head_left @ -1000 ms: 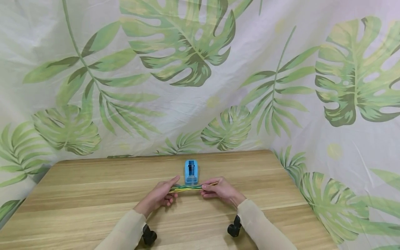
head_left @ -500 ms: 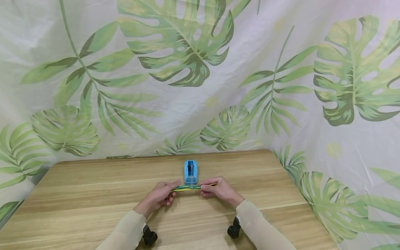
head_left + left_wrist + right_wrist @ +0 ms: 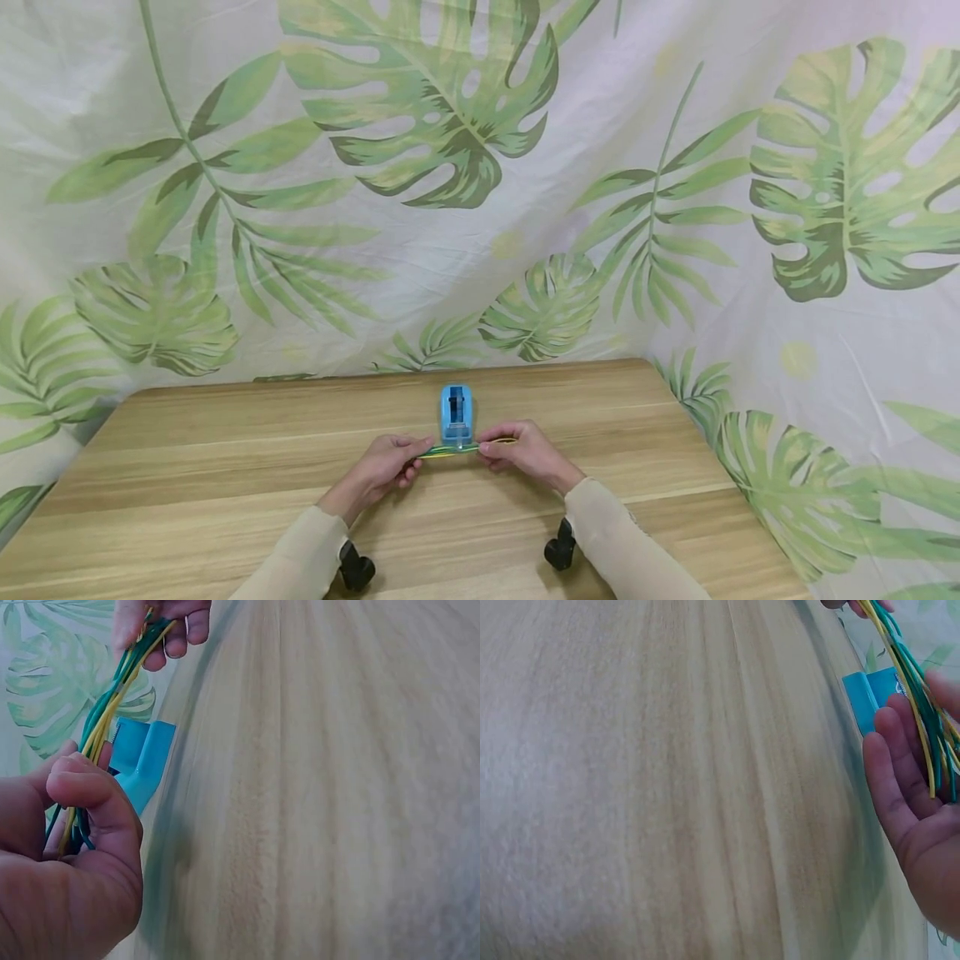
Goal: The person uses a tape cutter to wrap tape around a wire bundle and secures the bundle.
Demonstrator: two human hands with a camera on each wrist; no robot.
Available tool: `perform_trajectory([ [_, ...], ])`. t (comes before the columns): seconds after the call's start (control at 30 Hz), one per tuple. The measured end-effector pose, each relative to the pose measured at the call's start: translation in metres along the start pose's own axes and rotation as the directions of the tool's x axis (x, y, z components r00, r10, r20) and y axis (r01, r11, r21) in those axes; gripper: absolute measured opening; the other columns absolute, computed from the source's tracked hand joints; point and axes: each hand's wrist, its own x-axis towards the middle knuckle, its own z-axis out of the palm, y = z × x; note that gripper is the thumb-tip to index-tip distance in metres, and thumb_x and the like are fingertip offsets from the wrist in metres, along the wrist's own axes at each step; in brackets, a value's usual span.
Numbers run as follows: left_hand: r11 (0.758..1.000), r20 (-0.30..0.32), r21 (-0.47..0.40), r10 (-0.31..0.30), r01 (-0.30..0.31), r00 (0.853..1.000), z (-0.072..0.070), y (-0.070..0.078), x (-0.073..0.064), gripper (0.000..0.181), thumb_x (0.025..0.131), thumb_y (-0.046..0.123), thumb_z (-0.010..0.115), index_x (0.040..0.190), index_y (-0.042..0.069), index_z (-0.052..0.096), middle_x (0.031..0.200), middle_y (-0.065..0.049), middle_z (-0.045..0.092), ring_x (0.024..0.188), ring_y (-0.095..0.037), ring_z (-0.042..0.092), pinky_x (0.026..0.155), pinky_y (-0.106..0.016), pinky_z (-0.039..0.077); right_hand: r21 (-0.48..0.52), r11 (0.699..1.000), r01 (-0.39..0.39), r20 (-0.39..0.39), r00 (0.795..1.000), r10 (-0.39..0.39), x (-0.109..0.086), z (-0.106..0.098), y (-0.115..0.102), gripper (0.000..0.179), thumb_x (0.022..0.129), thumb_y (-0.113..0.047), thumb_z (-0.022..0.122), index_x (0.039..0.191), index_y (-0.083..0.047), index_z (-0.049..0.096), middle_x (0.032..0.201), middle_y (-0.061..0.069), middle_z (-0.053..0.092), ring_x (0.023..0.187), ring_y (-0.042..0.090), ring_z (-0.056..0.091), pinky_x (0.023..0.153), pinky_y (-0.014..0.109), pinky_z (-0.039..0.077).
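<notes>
Green and yellow wires stretch as a loose bundle between my two hands. One end is pinched by my left hand, whose thumb and curled fingers close round the wires in the left wrist view. My right hand pinches the other end, and loose wire tips lie over its palm in the right wrist view. Just beyond the bundle stands a blue tape dispenser. A short strip of clear tape reaches from its front and appears to touch the wires; the exact contact is too small to tell.
The wooden table carries the dispenser near its far edge. Behind hangs a leaf-printed cloth, which also runs down the right side. A black wrist camera is on the left forearm, another black camera on the right.
My left thumb, raised off the wires a second ago, has come down on them. The bundle has drawn together and come slightly closer to the dispenser's front.
</notes>
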Motion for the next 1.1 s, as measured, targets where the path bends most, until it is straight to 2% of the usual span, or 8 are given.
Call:
perform_trajectory([
  [0.13, 1.0, -0.01, 0.004, 0.026, -0.026, 1.0, -0.001, -0.002, 0.002, 0.028, 0.102, 0.022, 0.062, 0.093, -0.005, 0.066, 0.069, -0.001, 0.053, 0.055, -0.007, 0.045, 0.047, -0.018, 0.039, 0.037, 0.999, -0.029, -0.034, 0.999, 0.03, 0.002, 0.001, 0.002, 0.034, 0.096, -0.018, 0.07, 0.12, 0.007, 0.067, 0.102, 0.017, 0.071, 0.088, 0.026, 0.07, 0.077, 0.038, 0.059],
  [0.3, 0.998, -0.019, 0.017, 0.056, -0.056, 0.998, -0.002, -0.004, 0.002, 0.026, 0.101, 0.022, 0.064, 0.094, -0.002, 0.069, 0.069, -0.002, 0.055, 0.056, -0.008, 0.046, 0.047, -0.019, 0.039, 0.168, 0.982, -0.086, -0.103, 0.989, 0.104, 0.001, 0.006, 0.003, 0.059, 0.1, -0.041, 0.063, 0.133, 0.008, 0.056, 0.123, 0.02, 0.064, 0.093, 0.029, 0.071, 0.078, 0.039, 0.059],
  [0.4, 0.997, -0.036, 0.027, 0.067, -0.066, 0.997, -0.003, -0.004, 0.002, 0.025, 0.101, 0.021, 0.064, 0.094, -0.002, 0.07, 0.07, -0.002, 0.056, 0.056, -0.008, 0.047, 0.047, -0.02, 0.04, 0.271, 0.952, -0.142, -0.108, 0.978, 0.177, -0.001, 0.008, 0.003, 0.075, 0.099, -0.055, 0.056, 0.138, 0.009, 0.049, 0.118, 0.021, 0.064, 0.089, 0.028, 0.07, 0.078, 0.039, 0.059],
  [0.57, 0.995, -0.071, 0.044, 0.087, -0.084, 0.994, -0.002, -0.005, 0.003, 0.022, 0.1, 0.017, 0.065, 0.094, -0.003, 0.071, 0.068, -0.002, 0.057, 0.055, -0.009, 0.048, 0.047, -0.02, 0.04, 0.437, 0.867, -0.239, -0.066, 0.953, 0.295, -0.002, 0.013, 0.005, 0.095, 0.094, -0.067, 0.054, 0.15, 0.006, 0.029, 0.093, 0.017, 0.07, 0.078, 0.022, 0.07, 0.077, 0.038, 0.059],
  [0.67, 0.993, -0.084, 0.055, 0.109, -0.104, 0.991, -0.002, -0.007, 0.004, 0.02, 0.099, 0.014, 0.067, 0.094, -0.004, 0.072, 0.065, -0.002, 0.057, 0.054, -0.009, 0.048, 0.046, -0.02, 0.041, 0.5, 0.824, -0.267, -0.048, 0.941, 0.334, -0.001, 0.017, 0.006, 0.093, 0.094, -0.065, 0.057, 0.15, 0.003, 0.026, 0.087, 0.013, 0.07, 0.077, 0.021, 0.069, 0.078, 0.037, 0.059],
  [0.73, 0.99, -0.088, 0.066, 0.129, -0.124, 0.988, -0.002, -0.008, 0.004, 0.02, 0.097, 0.013, 0.068, 0.095, -0.006, 0.073, 0.063, -0.003, 0.057, 0.053, -0.009, 0.048, 0.046, -0.019, 0.041, 0.522, 0.808, -0.274, -0.05, 0.936, 0.35, 0.0, 0.019, 0.007, 0.086, 0.094, -0.062, 0.059, 0.144, 0.004, 0.033, 0.086, 0.012, 0.07, 0.077, 0.02, 0.069, 0.079, 0.035, 0.058],
  [0.9, 0.98, -0.077, 0.108, 0.176, -0.167, 0.981, -0.003, -0.01, 0.004, 0.025, 0.096, 0.014, 0.07, 0.095, -0.011, 0.071, 0.062, -0.003, 0.056, 0.052, -0.009, 0.048, 0.046, -0.02, 0.041, 0.552, 0.791, -0.264, -0.075, 0.929, 0.363, 0.003, 0.024, 0.009, 0.057, 0.1, -0.045, 0.061, 0.129, 0.002, 0.047, 0.083, 0.01, 0.07, 0.074, 0.016, 0.069, 0.076, 0.031, 0.059],
  [1.1, 0.968, -0.073, 0.164, 0.203, -0.189, 0.977, -0.004, -0.011, 0.006, 0.027, 0.094, 0.015, 0.073, 0.095, -0.012, 0.071, 0.061, -0.004, 0.056, 0.051, -0.01, 0.049, 0.046, -0.021, 0.043, 0.571, 0.785, -0.239, -0.084, 0.935, 0.346, 0.002, 0.024, 0.01, 0.049, 0.103, -0.022, 0.059, 0.14, 0.006, 0.045, 0.081, 0.008, 0.071, 0.071, 0.014, 0.069, 0.074, 0.028, 0.059],
])
